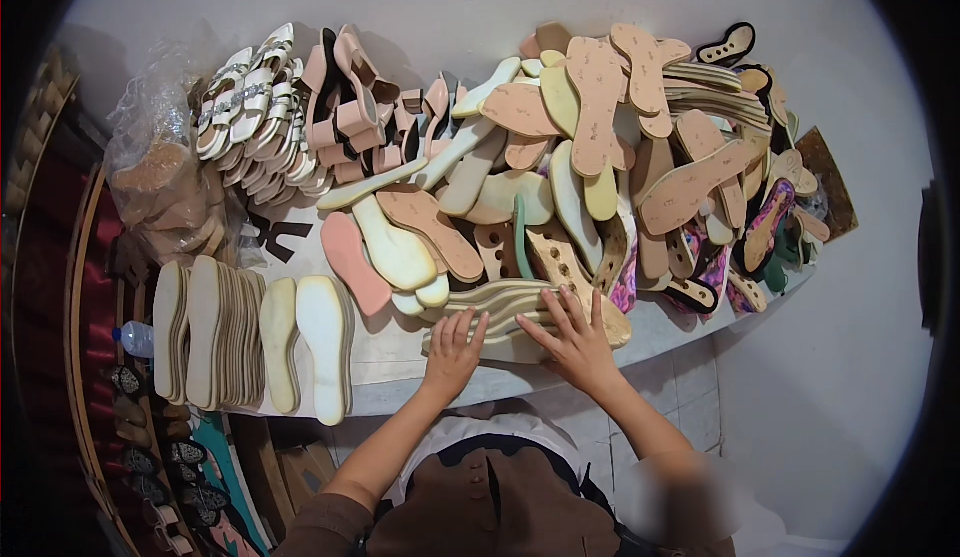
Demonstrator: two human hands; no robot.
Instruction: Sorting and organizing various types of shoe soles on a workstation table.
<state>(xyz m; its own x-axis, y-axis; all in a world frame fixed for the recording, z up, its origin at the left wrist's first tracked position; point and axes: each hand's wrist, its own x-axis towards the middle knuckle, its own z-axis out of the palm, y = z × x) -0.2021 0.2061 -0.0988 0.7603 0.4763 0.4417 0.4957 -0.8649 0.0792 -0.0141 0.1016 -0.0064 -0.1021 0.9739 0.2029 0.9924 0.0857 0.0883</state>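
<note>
A stack of cream shoe insoles (512, 307) lies on its side near the table's front edge. My left hand (456, 359) rests against the stack's left part with its fingers stretched out. On its right part lies my right hand (580, 345), fingers spread over the edges. Just behind are a wooden shoe-last-like form with holes (556, 255), a thin green piece (521, 237) and tan insoles (430, 227). To the left of my left hand a pink insole (357, 265) lies beside pale yellow ones (395, 247).
Upright stacks of cream insoles (225, 337) line the table's left front. White sandals (250, 107), pink heeled sandals (350, 107) and a clear plastic bag (160, 177) sit behind them. Loose insoles (600, 107) heap up at the right. Shoes on a rack (140, 457) stand below left.
</note>
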